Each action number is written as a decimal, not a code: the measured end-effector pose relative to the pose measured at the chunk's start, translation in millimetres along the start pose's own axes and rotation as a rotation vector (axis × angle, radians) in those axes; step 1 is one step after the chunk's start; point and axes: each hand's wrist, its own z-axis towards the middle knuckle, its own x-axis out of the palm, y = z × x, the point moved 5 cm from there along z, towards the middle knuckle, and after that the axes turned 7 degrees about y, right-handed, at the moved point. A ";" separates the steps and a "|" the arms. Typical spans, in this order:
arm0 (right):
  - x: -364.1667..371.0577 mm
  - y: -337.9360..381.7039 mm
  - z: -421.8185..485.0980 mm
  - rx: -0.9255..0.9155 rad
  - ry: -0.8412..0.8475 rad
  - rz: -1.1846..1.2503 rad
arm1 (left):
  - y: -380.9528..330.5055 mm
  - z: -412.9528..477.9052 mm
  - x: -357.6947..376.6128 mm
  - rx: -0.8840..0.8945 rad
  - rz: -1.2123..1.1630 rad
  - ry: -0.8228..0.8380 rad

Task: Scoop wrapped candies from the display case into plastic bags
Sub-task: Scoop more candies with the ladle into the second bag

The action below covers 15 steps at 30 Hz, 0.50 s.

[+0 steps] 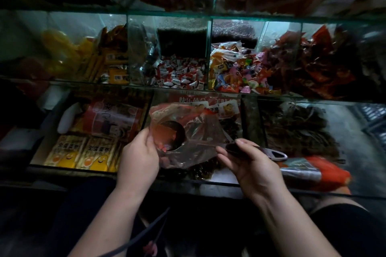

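The glass display case (208,14) fills the view in stepped tiers. Its middle tier holds a compartment of red-and-white wrapped candies (179,74) and, just to the right past a glass divider, one of mixed bright candies (240,73). Below and nearer, over the lowest tier, hangs the clear plastic bag (200,131), its mouth turned toward the person and to the right. The left hand (140,156) grips the bag's left edge, its fingers curled round the film and holding the mouth open. The scoop (173,137) lies with its long axis running nearly left to right. Its dark round bowl is inside the bag and shows through the plastic, and its handle slopes out rightward and slightly down, the slotted end sticking out beyond the right hand (250,162). That hand pinches the handle between thumb and curled fingers just outside the bag's mouth. A few small reddish pieces show at the bowl's lower lip, though it is too dim to tell how many sit in the bag. The candy compartments lie up and forward of both hands. The red-and-white one is straight above the bag and the mixed one above the right hand, so the scoop would probably have to slide out rightward along its own handle line before rising to either.
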 end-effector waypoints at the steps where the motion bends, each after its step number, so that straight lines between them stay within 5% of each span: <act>1: -3.6 3.0 -2.6 0.010 0.003 0.024 | 0.3 0.5 0.1 -0.013 -0.014 0.010; 11: -7.3 7.5 -17.2 0.032 0.020 0.051 | -11.5 0.9 1.6 0.009 0.083 0.083; 15: -4.7 17.5 -29.4 -0.008 0.003 0.022 | -22.3 -5.1 -2.1 0.071 0.046 -0.023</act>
